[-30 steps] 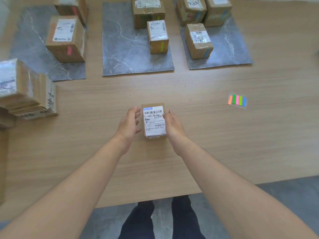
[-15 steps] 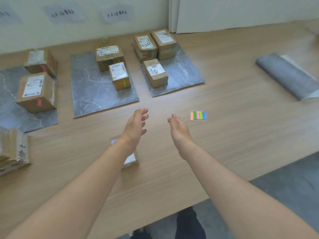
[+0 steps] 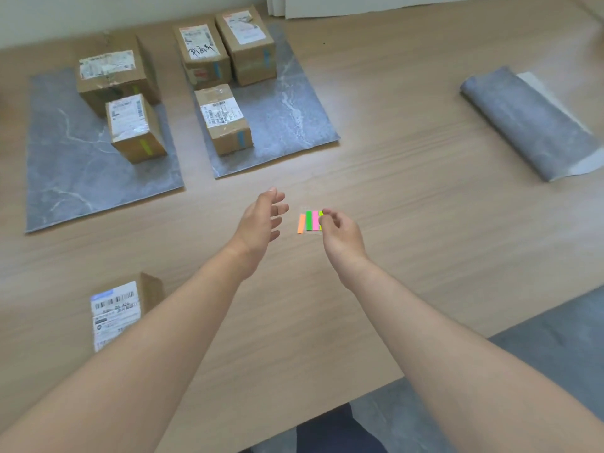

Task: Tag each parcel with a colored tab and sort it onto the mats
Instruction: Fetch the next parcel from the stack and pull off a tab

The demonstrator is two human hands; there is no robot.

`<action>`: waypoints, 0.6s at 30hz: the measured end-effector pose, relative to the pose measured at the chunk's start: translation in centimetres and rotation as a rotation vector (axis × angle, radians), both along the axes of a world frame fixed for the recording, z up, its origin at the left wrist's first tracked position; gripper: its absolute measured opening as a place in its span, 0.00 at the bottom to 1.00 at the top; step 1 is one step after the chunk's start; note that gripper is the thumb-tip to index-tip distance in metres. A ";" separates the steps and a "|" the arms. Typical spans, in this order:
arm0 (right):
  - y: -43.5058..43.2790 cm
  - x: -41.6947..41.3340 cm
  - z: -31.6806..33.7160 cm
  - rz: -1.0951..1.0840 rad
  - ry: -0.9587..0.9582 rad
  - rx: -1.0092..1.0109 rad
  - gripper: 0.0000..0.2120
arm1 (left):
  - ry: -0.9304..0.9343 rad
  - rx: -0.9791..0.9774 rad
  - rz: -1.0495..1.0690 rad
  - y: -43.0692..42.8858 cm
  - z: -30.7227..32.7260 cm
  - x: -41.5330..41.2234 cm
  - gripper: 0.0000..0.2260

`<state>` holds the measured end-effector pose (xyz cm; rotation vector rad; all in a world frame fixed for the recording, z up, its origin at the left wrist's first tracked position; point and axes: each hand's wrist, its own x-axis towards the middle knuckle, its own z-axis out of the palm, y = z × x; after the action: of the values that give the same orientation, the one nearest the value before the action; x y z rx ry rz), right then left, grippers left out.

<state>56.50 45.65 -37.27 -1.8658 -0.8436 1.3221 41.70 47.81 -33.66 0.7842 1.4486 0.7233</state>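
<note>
A small cardboard parcel [image 3: 117,312] with a white barcode label lies on the wooden table at the lower left, partly behind my left forearm. A pad of colored tabs [image 3: 310,221], orange, green, pink and yellow strips showing, lies mid-table. My right hand [image 3: 340,232] hovers over the pad's right edge, thumb and forefinger curled together at the tabs; whether it grips one I cannot tell. My left hand [image 3: 261,220] hangs open just left of the pad, holding nothing.
Two grey marble-look mats show at the back: the left mat [image 3: 65,171] carries two parcels with green tabs, the right mat [image 3: 294,122] three parcels with blue tabs. A rolled grey mat [image 3: 523,122] lies at the far right. The table's front edge runs below my arms.
Both hands let go of the small parcel, which stays on the table at the left. They moved right to the tab pad, and the right hand's fingers curled over it.
</note>
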 end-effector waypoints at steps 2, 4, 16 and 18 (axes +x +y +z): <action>0.8 1.3 -1.1 0.026 -0.050 0.015 0.15 | 0.016 -0.006 -0.009 0.8 -0.9 1.3 0.20; 1.6 2.3 -2.1 0.078 -0.119 0.033 0.14 | 0.020 -0.017 -0.012 1.3 -1.6 2.2 0.20; 6.8 3.4 -8.4 0.515 -0.533 0.096 0.12 | 0.529 0.226 -0.361 2.2 -6.3 4.0 0.22; 7.4 3.2 -8.8 0.563 -0.595 0.116 0.10 | 0.678 0.308 -0.488 2.3 -7.2 3.8 0.21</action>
<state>59.71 53.10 -46.11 -2.0322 -1.8159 0.9761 45.49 50.10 -40.84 1.6681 1.6503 0.3049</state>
